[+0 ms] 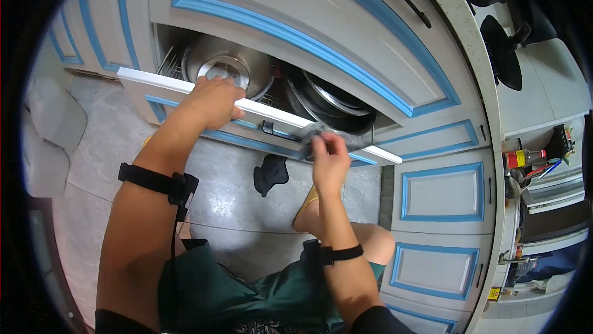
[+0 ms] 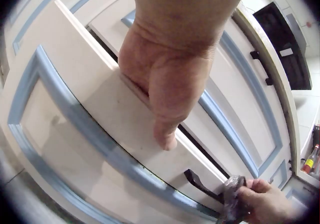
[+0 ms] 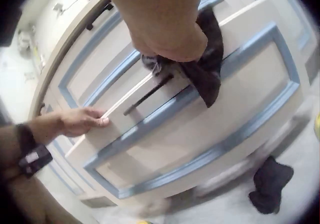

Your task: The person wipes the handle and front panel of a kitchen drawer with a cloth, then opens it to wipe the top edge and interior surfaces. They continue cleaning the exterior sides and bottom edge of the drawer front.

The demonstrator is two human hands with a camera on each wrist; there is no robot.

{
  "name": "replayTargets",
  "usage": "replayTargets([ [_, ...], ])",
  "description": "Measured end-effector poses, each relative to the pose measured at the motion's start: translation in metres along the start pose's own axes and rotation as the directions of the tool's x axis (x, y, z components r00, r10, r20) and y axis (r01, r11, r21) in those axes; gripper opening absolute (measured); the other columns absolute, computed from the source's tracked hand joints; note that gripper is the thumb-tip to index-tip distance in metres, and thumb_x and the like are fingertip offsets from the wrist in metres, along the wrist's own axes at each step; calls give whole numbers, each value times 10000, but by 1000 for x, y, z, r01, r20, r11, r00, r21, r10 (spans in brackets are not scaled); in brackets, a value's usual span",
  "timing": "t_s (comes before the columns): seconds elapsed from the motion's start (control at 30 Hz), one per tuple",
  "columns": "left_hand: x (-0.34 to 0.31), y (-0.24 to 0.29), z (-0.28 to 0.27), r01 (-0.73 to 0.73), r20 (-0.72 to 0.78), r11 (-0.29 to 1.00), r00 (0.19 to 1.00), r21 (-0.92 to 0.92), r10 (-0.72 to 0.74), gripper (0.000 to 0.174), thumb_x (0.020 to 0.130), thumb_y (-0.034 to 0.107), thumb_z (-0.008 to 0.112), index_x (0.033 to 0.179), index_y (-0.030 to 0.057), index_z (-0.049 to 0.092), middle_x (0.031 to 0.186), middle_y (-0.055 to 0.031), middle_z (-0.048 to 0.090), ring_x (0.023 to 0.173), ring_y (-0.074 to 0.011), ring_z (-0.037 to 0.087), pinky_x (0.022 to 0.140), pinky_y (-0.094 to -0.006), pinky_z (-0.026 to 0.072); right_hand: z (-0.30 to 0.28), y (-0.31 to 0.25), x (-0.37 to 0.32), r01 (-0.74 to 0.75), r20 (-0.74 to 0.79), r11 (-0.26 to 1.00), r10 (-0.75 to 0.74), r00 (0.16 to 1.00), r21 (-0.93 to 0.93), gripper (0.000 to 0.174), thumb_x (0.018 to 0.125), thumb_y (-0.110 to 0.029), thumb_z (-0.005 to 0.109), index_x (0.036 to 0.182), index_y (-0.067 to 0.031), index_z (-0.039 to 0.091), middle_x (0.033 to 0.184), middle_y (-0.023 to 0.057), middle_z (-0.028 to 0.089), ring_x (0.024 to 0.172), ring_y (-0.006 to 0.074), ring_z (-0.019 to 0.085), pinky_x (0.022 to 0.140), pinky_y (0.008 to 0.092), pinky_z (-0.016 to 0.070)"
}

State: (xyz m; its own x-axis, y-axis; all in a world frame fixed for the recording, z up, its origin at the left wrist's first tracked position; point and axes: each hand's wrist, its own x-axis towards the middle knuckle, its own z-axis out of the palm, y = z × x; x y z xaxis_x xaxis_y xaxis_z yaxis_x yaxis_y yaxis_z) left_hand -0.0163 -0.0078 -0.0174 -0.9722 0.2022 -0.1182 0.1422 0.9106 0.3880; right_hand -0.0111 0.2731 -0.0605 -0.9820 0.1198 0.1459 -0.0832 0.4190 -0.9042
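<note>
My left hand (image 1: 213,102) grips the top edge of a pulled-out white drawer front (image 1: 281,114), fingers over the inner side and thumb on the outer face. Farther along the same edge, my right hand (image 1: 332,164) pinches a dark, crumpled cloth (image 3: 210,79) with a shiny part, held close over the drawer front. In the right wrist view the cloth hangs down across the blue trim, beside the dark bar handle (image 3: 145,97). Inside the drawer stand a steel pot (image 1: 256,65) with a smaller bowl in it and several round pans (image 1: 321,99).
A black, sock-like piece (image 1: 270,173) lies on the grey tiled floor (image 1: 216,195), below the drawer. White cabinet doors with blue trim surround the drawer. Along the right runs a counter edge (image 1: 488,87), with a red-and-yellow labelled bottle (image 1: 519,158) beyond it.
</note>
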Motion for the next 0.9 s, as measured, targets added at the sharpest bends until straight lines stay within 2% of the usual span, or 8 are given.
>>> replayTargets([
  [0.07, 0, 3, -5, 7, 31, 1000, 999, 11, -8, 307, 863, 303, 632, 1091, 97, 636, 1081, -144, 595, 1119, -310, 515, 966, -471, 344, -1, -6, 6, 328, 139, 868, -297, 945, -373, 262, 760, -87, 719, 993, -78, 600, 795, 67, 608, 772, 211, 580, 705, 333, 469],
  [0.13, -2, 1, -3, -15, -14, 1000, 1000, 2, 15, 309, 862, 302, 634, 1091, 95, 636, 1072, -142, 597, 1112, -309, 518, 957, -470, 351, -8, -37, 17, 567, 348, 516, -464, 815, -642, 315, 701, -81, 748, 990, -87, 623, 748, 62, 579, 790, 226, 574, 679, 363, 471],
  [0.17, -4, 0, 0, -24, -34, 1000, 999, -7, 24, 310, 861, 302, 635, 1091, 93, 636, 1068, -140, 597, 1109, -308, 519, 952, -470, 355, -7, -49, 21, 603, 360, 442, -518, 776, -665, 374, 625, -78, 758, 973, -100, 626, 805, 75, 570, 806, 291, 555, 682, 402, 460],
  [0.27, -2, 1, 2, -21, -48, 1000, 999, 10, 22, 304, 853, 295, 644, 1075, 86, 639, 1046, -139, 598, 1096, -304, 522, 933, -464, 371, -3, -57, 36, 791, 564, 285, -575, 593, -540, 398, 627, -111, 762, 989, -132, 597, 894, 59, 551, 911, 276, 557, 698, 400, 454],
  [0.53, 2, -1, 4, -60, -89, 998, 994, 14, 61, 287, 838, 276, 657, 1047, 79, 646, 1002, -139, 601, 1051, -314, 539, 911, -454, 391, 40, -92, 51, 873, 812, 207, -321, 487, -442, 316, 669, -160, 763, 921, -96, 582, 962, 71, 586, 901, 261, 616, 683, 392, 539],
  [0.67, 2, -3, 4, -55, -73, 998, 996, 11, 55, 281, 838, 276, 653, 1043, 84, 643, 996, -142, 599, 1053, -316, 537, 910, -462, 388, 20, -77, 51, 674, 607, 509, -323, 726, -535, 381, 647, -179, 773, 961, -106, 570, 963, 87, 601, 953, 322, 599, 777, 432, 502],
  [0.73, 0, -4, 6, -55, -107, 998, 993, 6, 55, 280, 842, 278, 648, 1049, 90, 644, 997, -140, 599, 1059, -314, 534, 912, -464, 385, -3, -61, 54, 535, 494, 558, -240, 836, -635, 433, 631, -196, 764, 1000, -78, 571, 1005, 115, 610, 983, 326, 592, 819, 426, 493],
  [0.9, 1, 1, 4, -20, -95, 999, 995, 39, 24, 273, 851, 274, 641, 1061, 100, 646, 1019, -138, 601, 1073, -307, 529, 917, -461, 374, -36, -52, 57, 486, 482, 672, -212, 850, -560, 360, 654, -125, 760, 959, -85, 572, 939, 115, 593, 867, 331, 600, 725, 411, 493],
])
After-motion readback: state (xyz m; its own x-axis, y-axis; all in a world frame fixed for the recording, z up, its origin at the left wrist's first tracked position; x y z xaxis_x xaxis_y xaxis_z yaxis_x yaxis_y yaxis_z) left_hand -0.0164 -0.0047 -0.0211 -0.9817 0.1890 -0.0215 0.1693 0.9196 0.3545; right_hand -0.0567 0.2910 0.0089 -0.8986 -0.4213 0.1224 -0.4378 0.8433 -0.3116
